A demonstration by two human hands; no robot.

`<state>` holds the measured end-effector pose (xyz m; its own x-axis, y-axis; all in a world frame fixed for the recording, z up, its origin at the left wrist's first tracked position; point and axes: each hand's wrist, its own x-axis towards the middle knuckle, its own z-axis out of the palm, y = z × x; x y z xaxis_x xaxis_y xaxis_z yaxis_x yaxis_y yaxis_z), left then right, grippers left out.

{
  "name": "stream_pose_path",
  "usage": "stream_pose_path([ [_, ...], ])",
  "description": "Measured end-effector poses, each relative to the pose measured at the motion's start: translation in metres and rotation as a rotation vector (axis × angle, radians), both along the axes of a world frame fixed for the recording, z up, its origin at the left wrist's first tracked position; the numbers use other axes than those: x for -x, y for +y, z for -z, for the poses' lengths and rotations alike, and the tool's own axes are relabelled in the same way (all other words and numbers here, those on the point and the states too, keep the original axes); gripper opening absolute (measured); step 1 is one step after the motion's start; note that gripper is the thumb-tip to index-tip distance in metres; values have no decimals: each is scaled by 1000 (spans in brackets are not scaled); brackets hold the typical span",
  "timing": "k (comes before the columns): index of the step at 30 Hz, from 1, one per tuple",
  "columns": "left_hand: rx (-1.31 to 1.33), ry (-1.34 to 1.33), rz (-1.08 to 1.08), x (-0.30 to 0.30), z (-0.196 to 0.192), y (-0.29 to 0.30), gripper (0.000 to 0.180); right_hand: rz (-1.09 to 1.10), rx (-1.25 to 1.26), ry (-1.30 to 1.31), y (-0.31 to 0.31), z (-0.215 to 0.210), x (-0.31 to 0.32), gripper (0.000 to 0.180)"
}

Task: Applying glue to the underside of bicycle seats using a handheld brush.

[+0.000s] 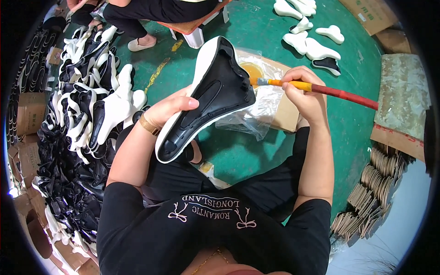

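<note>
My left hand [173,108] is closed on a bicycle saddle [214,98], its thumb lying over the black underside. The saddle is tilted, its narrow nose toward me and its wide end pointing away; a white foam layer shows along its edge. My right hand [303,91] grips a paintbrush [339,93] with a yellow and red handle. The bristles are at the saddle's right edge; whether they touch it I cannot tell. Behind them lies amber glue [252,70] on clear plastic [267,103] over a cardboard box [285,113].
A heap of white and black saddle parts [87,96] fills the left side, with black pieces [68,160] below. More white saddles [323,49] lie on the green floor [350,123]. A person sits on a stool [194,38] ahead. Stacked flat pieces [366,195] stand at right.
</note>
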<state>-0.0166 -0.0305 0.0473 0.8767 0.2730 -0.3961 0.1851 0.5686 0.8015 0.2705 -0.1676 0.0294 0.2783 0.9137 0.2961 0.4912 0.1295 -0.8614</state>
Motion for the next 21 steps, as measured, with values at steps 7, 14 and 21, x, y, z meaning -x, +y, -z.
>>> stream_pose_path([
  [7, -427, -53, 43, -2, 19, 1, 86, 75, 42, 99, 0, 7, 2, 8],
  [14, -796, 54, 51, -3, 26, 1, 94, 42, 94, 178, 1, 8, 3, 10],
  [21, -860, 143, 17, -15, 28, 1, 92, 229, 157, -18, 17, 36, -1, 14],
])
